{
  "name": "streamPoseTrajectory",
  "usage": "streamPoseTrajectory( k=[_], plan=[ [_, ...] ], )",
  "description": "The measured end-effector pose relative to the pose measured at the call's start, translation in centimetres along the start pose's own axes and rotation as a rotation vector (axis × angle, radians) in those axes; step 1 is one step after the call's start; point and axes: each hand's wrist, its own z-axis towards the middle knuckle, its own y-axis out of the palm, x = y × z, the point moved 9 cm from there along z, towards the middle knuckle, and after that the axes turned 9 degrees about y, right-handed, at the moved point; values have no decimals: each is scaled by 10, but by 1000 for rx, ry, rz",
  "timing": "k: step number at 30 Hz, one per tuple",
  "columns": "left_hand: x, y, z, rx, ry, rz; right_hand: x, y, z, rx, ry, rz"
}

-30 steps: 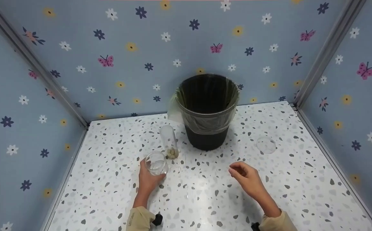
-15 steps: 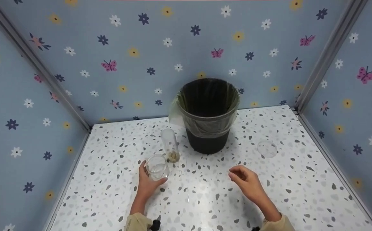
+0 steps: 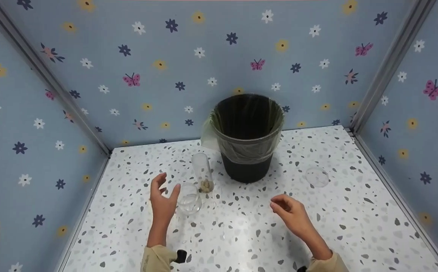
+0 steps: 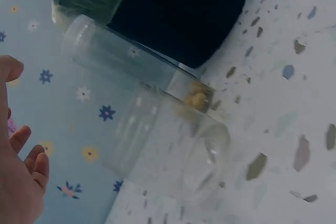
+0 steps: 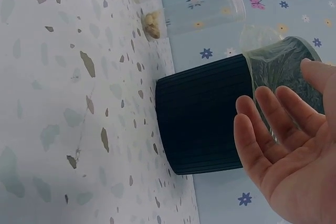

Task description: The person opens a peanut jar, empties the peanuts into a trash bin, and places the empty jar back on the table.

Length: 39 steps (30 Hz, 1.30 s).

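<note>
A clear, wide jar stands on the speckled table, seen from its side in the left wrist view. Just left of it is my left hand, thumb and fingers spread apart, holding nothing. Behind the jar stands a tall clear container with some tan pieces at its bottom; their kind cannot be told. My right hand hovers over the table at the right, its fingers loosely bent with nothing in them. The right wrist view shows that palm bare.
A black bin with a see-through liner stands at the back middle. A clear round lid lies to its right. Flower-patterned walls close off the back and both sides.
My left hand has let go of the wide jar and moved left and away from it, its fingers opening. The right hand stays about where it was. The head view has tilted slightly.
</note>
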Motion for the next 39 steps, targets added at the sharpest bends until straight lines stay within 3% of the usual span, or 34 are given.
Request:
streamPoseTrajectory(
  k=[7, 14, 18, 22, 35, 39],
  plan=[
    [28, 34, 28, -222, 47, 72, -15, 1, 8, 14, -35, -13],
    [28, 67, 48, -459, 9, 232, -31, 10, 20, -15, -66, -9],
    [27, 80, 57, -554, 42, 357, -42, 16, 29, -20, -84, 0],
    [28, 92, 62, -613, 77, 417, -51, 21, 36, -31, -106, 1],
    [22, 117, 64, -764, 18, 516, -53, 23, 55, -64, -106, 40],
    [17, 120, 64, -782, 6, 554, -51, 25, 56, -81, -105, 29]
  ],
)
